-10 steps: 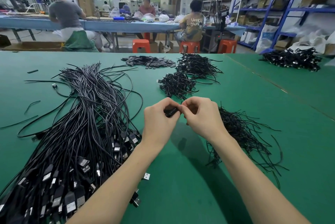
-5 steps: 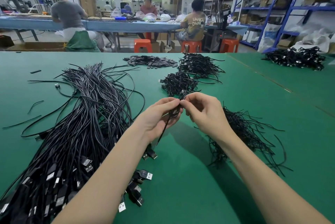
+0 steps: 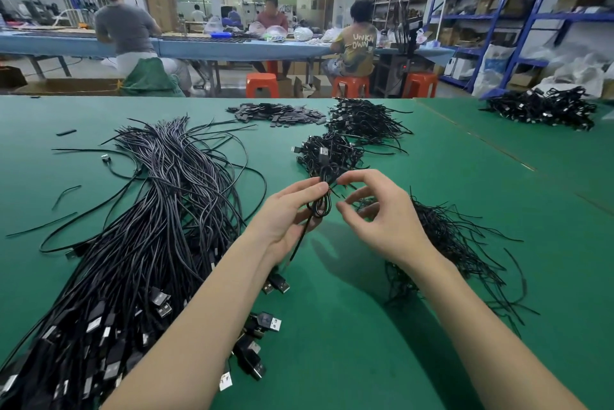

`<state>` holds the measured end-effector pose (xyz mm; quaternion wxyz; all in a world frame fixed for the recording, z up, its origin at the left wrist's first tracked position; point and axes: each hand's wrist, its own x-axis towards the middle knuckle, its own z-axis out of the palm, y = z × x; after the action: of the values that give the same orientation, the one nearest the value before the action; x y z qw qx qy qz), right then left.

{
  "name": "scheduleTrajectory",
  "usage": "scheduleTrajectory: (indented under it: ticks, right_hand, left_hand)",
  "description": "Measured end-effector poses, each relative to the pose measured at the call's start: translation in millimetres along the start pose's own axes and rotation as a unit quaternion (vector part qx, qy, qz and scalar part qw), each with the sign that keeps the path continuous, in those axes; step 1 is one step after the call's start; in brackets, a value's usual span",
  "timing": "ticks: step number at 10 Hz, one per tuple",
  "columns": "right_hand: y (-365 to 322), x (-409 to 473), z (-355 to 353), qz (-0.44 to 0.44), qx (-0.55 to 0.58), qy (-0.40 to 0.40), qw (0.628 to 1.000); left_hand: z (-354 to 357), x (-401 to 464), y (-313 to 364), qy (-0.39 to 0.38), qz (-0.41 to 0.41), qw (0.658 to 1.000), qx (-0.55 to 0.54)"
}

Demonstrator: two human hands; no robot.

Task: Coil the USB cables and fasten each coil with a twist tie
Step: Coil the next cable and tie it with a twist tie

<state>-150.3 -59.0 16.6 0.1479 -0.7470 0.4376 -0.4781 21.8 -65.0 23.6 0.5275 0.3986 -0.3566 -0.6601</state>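
My left hand pinches a small black USB cable coil between thumb and fingers, above the green table. The coil's tail hangs down toward a plug lying on the table. My right hand hovers just right of the coil with its fingers spread, the index fingertip close to the coil's top. Thin tie ends stick out at the coil's waist. A big bundle of loose USB cables lies to the left. A heap of black twist ties lies under my right wrist.
Two heaps of tied coils lie beyond my hands, with a pile of small flat black pieces behind. Another cable heap sits far right. Several people sit at a blue bench across the aisle.
My hands have risen and parted. The right hand has let go and spread its fingers, while the left hand has turned the coil upright so that it shows.
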Motion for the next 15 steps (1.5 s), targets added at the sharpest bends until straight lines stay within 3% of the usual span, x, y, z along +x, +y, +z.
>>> scheduleTrajectory:
  ticks: [1,2,3,4,5,6,7,8,9,10,11,12,13,14,15]
  right_hand:
    - [4,-2,-4,-0.066,-0.079,0.004,0.995]
    - [1,-1,-2,-0.075,-0.084,0.033,0.993]
    - [-7,4,4,0.212,0.225,0.019,0.951]
    - [-20,6,-1,0.503,0.662,-0.051,0.553]
    - [-20,4,3,0.450,0.549,-0.065,0.701]
    - [-12,-1,3,0.168,0.183,-0.010,0.969]
    - [4,-2,-1,-0.046,-0.060,0.010,0.997]
    - [6,-6,1,-0.078,-0.077,0.032,0.993]
    - [-3,-6,10,0.131,0.133,0.028,0.982]
    - [-20,2,8,0.452,0.583,-0.043,0.674]
    - [-20,1,9,0.410,0.482,-0.061,0.772]
    - [-10,-5,6,0.112,0.054,0.016,0.992]
    - [2,-4,5,-0.067,-0.068,0.056,0.994]
    - [-5,0,11,0.097,0.115,0.037,0.988]
    - [-12,12,11,0.468,0.619,-0.079,0.626]
  left_hand:
    - [-1,-1,1,-0.014,-0.008,1.000,0.004]
    - [-1,-1,-1,-0.032,-0.003,0.999,0.003]
    - [2,-2,-2,-0.047,0.026,0.999,0.002]
    - [2,-2,-1,-0.054,0.053,0.997,0.013]
    - [-2,0,0,-0.036,0.049,0.998,0.023]
    - [-6,1,1,-0.020,0.031,0.999,0.015]
    - [-7,0,1,-0.021,0.021,0.999,0.013]
    - [-6,-1,1,-0.033,0.020,0.999,0.018]
    - [-4,-2,1,-0.041,0.030,0.998,0.024]
    - [-2,-2,0,-0.049,0.039,0.998,0.022]
    - [-6,0,0,-0.033,0.029,0.999,0.029]
    - [-9,1,0,-0.011,0.012,0.999,0.031]
    - [-7,0,0,-0.010,0.003,1.000,0.022]
    - [-6,0,1,-0.024,0.009,1.000,0.007]
    - [-9,2,2,-0.038,0.032,0.999,0.023]
